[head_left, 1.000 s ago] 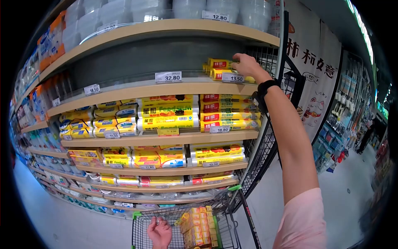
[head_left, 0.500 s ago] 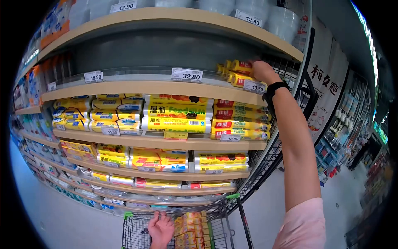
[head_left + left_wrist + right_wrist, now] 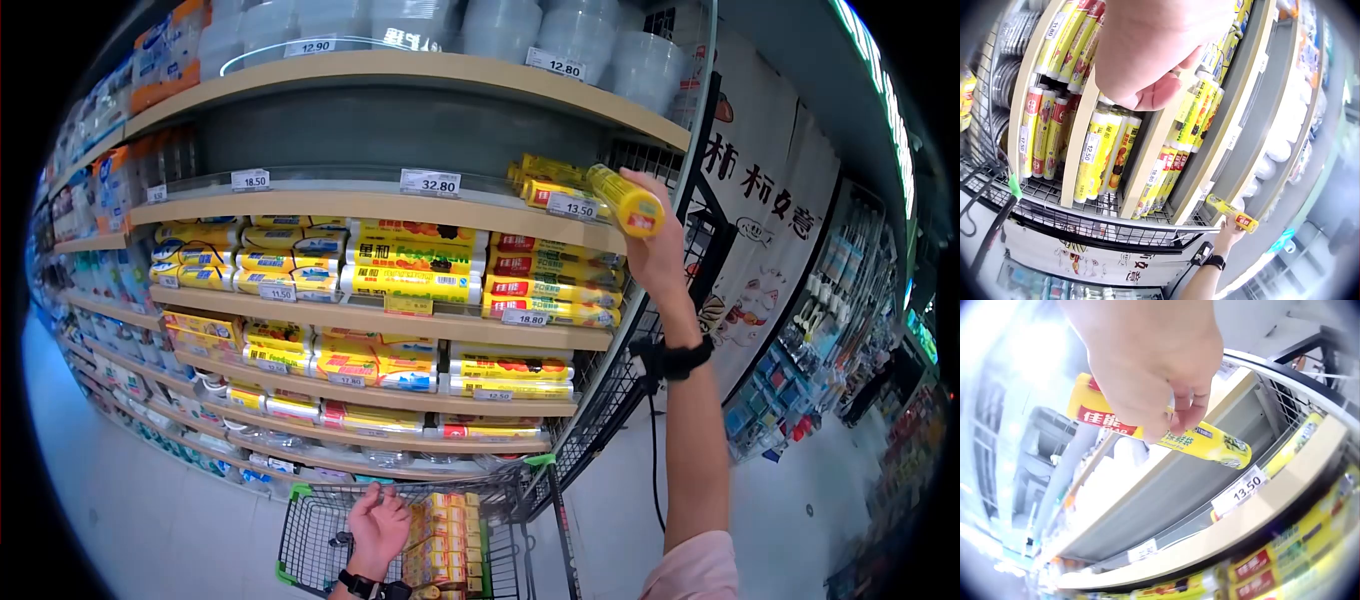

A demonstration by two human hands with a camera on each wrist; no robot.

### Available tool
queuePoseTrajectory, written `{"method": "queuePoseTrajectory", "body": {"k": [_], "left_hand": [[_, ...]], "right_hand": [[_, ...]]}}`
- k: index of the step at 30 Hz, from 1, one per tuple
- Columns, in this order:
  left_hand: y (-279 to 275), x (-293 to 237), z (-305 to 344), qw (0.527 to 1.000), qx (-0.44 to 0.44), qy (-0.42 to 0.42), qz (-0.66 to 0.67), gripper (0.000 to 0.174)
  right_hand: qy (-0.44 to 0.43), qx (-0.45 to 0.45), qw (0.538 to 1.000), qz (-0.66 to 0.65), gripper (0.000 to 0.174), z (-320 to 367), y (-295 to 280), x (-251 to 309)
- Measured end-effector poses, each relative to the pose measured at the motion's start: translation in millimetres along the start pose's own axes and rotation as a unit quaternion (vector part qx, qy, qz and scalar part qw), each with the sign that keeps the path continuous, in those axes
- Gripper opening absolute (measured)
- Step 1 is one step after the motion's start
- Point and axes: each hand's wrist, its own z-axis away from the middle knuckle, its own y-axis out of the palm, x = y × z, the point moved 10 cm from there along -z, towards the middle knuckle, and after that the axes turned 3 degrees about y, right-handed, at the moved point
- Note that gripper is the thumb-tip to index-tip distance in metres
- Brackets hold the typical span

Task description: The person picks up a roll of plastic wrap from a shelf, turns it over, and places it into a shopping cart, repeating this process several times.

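My right hand (image 3: 655, 255) grips a yellow roll of food bags (image 3: 622, 200) with a red label, held just in front of the upper shelf at the 13.50 tag. In the right wrist view, thumb and fingers wrap the middle of the roll (image 3: 1210, 444), and both its ends stick out. Behind it, a few similar yellow rolls (image 3: 545, 175) lie on that shelf. Low in the head view, my left hand (image 3: 378, 525) hangs over the shopping cart (image 3: 305, 530), palm up, fingers loosely curled and holding nothing. Beside it in the cart are stacked yellow-and-red packs (image 3: 445, 535).
Lower shelves carry rows of yellow bag rolls (image 3: 415, 265). Clear plastic tubs (image 3: 415, 28) stand on the shelf above. A black mesh side panel (image 3: 590, 450) closes the rack's right end, near my right arm. An aisle with hanging goods (image 3: 790, 340) lies to the right.
My right hand has come out from the upper shelf toward me, bringing one roll with it. My left hand stays over the cart, much as before.
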Motion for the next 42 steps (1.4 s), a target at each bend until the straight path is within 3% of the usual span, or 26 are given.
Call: {"method": "queuePoseTrajectory", "body": {"k": [2,3,4,5,7,8,10,11,12,15,16,19,20,23,27,31,32,42], "left_hand": [[12,15,15,0.999,0.026,-0.001,-0.021,0.011],[14,22,23,0.999,0.038,-0.001,-0.032,0.011],[12,29,29,0.998,0.054,-0.002,-0.038,0.013],[8,36,34,0.998,0.038,0.004,-0.053,0.014],[-2,51,45,0.996,0.002,0.015,-0.083,0.015],[-15,57,44,0.994,0.025,0.011,-0.107,0.019],[-19,74,65,0.989,-0.021,-0.001,-0.145,0.023],[-23,82,74,0.985,-0.044,-0.007,-0.164,0.026],[-34,88,79,0.984,-0.027,-0.025,-0.173,0.033],[-27,101,121,0.973,-0.108,-0.052,-0.196,0.036],[-29,102,127,0.969,-0.085,-0.073,-0.219,0.039],[-42,101,135,0.956,-0.010,-0.090,-0.280,0.041],[-48,97,139,0.951,-0.002,-0.090,-0.295,0.036],[-57,86,151,0.938,-0.020,-0.079,-0.337,0.033],[-57,60,165,0.939,-0.045,-0.073,-0.334,0.029],[-74,20,167,0.933,-0.026,-0.045,-0.356,0.030],[-75,10,171,0.933,-0.023,-0.038,-0.358,0.030],[-82,-113,182,0.919,0.018,-0.026,-0.392,0.036]], "right_hand": [[0.069,-0.025,0.992,-0.099,0.051,45,-26,25],[0.049,-0.018,0.995,-0.081,0.053,70,-38,27],[0.052,-0.038,0.987,-0.144,0.053,98,-46,35],[0.123,-0.037,0.966,-0.226,0.057,128,-48,34],[0.245,-0.042,0.901,-0.355,0.063,193,-49,36],[0.271,-0.041,0.892,-0.359,0.060,230,-46,37],[0.363,-0.037,0.814,-0.451,0.051,305,-29,42],[0.378,-0.046,0.797,-0.469,0.044,337,-21,48],[0.428,-0.040,0.753,-0.498,0.041,375,-9,51],[0.517,-0.015,0.615,-0.596,0.034,471,25,72],[0.545,-0.027,0.579,-0.606,0.033,481,26,88],[0.568,-0.031,0.532,-0.627,0.032,526,37,109],[0.580,-0.018,0.529,-0.619,0.028,538,41,113],[0.596,-0.017,0.453,-0.662,0.024,559,53,126],[0.609,-0.021,0.423,-0.670,0.028,573,64,132],[0.638,-0.044,0.501,-0.583,0.018,572,73,144],[0.636,-0.057,0.503,-0.582,0.016,567,78,152],[0.734,-0.075,0.405,-0.540,0.023,616,161,223]]}}
